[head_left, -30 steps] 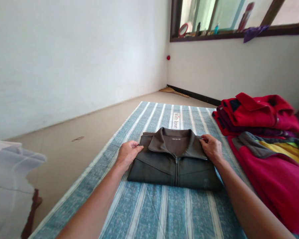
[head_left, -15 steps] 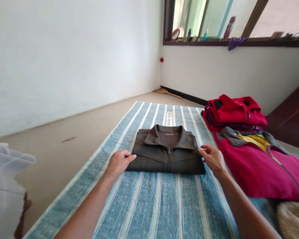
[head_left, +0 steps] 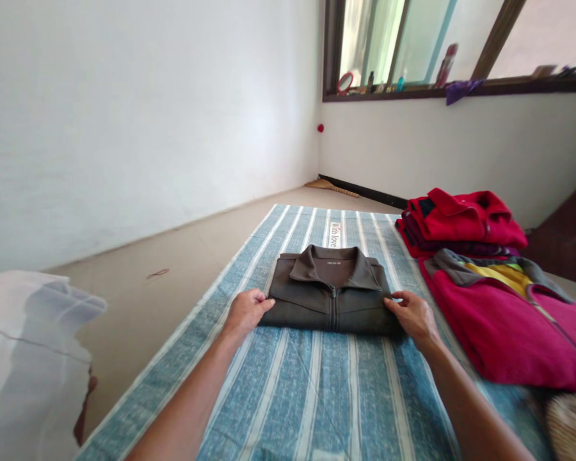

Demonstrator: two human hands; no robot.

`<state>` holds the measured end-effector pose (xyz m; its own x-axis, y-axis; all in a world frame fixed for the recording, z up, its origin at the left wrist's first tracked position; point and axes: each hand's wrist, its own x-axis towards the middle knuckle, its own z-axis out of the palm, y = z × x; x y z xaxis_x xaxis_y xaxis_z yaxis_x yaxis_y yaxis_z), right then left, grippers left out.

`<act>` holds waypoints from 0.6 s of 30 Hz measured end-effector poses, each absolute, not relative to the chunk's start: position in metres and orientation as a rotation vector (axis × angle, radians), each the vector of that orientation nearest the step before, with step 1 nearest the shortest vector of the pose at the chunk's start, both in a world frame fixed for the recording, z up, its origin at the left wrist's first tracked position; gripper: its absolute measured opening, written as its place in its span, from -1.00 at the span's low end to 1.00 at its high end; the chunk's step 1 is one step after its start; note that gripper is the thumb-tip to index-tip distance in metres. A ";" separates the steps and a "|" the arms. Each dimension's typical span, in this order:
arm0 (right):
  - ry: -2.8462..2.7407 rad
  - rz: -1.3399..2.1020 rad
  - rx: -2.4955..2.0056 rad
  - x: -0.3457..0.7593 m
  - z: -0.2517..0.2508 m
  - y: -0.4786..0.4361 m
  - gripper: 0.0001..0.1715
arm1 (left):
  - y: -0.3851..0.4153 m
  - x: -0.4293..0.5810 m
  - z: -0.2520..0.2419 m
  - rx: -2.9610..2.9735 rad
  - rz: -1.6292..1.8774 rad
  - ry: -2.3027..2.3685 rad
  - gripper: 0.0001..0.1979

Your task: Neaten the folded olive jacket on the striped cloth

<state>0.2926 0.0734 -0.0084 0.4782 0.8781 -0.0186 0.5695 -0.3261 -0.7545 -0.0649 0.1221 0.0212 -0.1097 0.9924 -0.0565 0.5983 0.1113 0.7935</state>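
A dark zip-up jacket (head_left: 317,301), folded into a rectangle with its collar at the far side, lies on a blue and white striped cloth (head_left: 288,397). My left hand (head_left: 249,310) pinches the jacket's left side between thumb and fingers. At the opposite side, my right hand (head_left: 413,314) is closed on the right edge, thumb and fingertips on the fabric. The jacket's near edge looks slightly raised at the right, with a shadow under it.
To the right lie a folded magenta jacket (head_left: 504,326) and a stack of red clothes (head_left: 465,221). A beige knitted item (head_left: 571,426) shows at the lower right corner. White sheer fabric (head_left: 33,358) hangs at the left. Small items stand on the window sill (head_left: 413,94).
My right hand has closed on the jacket's right edge, where its fingers were looser before. The view has shifted slightly, so the scene sits further right.
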 end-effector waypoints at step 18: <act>-1.260 0.308 -2.115 0.284 -0.014 0.057 -0.47 | 0.101 -0.062 0.005 2.134 0.801 1.521 -0.44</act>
